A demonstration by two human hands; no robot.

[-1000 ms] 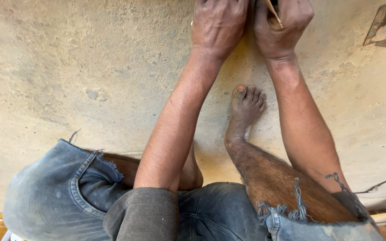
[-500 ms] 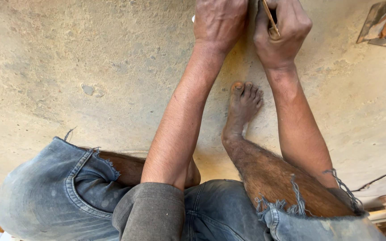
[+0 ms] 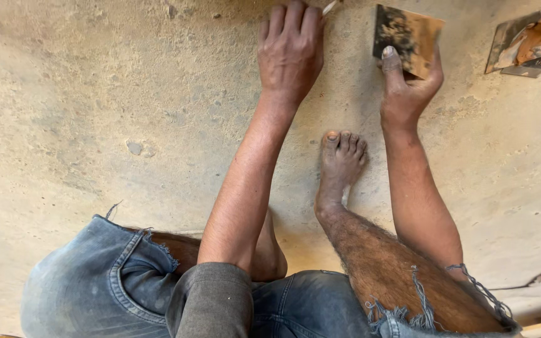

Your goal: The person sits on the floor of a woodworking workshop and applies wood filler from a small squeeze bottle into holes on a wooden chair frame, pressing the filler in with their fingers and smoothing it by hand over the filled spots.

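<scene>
Item 1: flat rectangular plate [image 3: 408, 39], thin, mottled dark and rusty-tan, looks like metal or tile, can't tell which. Person's right hand [image 3: 408, 81] is gripping it by the lower edge, thumb pressing across the face, fingers wrapping behind; plate is standing tilted up off the floor, above and just fwd of the bare foot [image 3: 340, 163].

Item 2: thin pale stick [image 3: 329, 7], only a short end is showing at the top edge of view. Left hand [image 3: 290, 53] is lying knuckles-up beside it, fingers close together and stretching fwd; whether they are pinching the stick can't be told. Left hand and plate are sitting apart, bare floor between.

Item 3: second pair of flat pieces [image 3: 527, 44], same rusty/dark finish, is lying on the floor to the right of the plate, not touching it.

Surface: sandy concrete floor [image 3: 95, 112], rough, dusty, pitted.

Person is sitting low, wearing frayed denim shorts [image 3: 101, 281], grey sleeve [image 3: 211, 303].
</scene>
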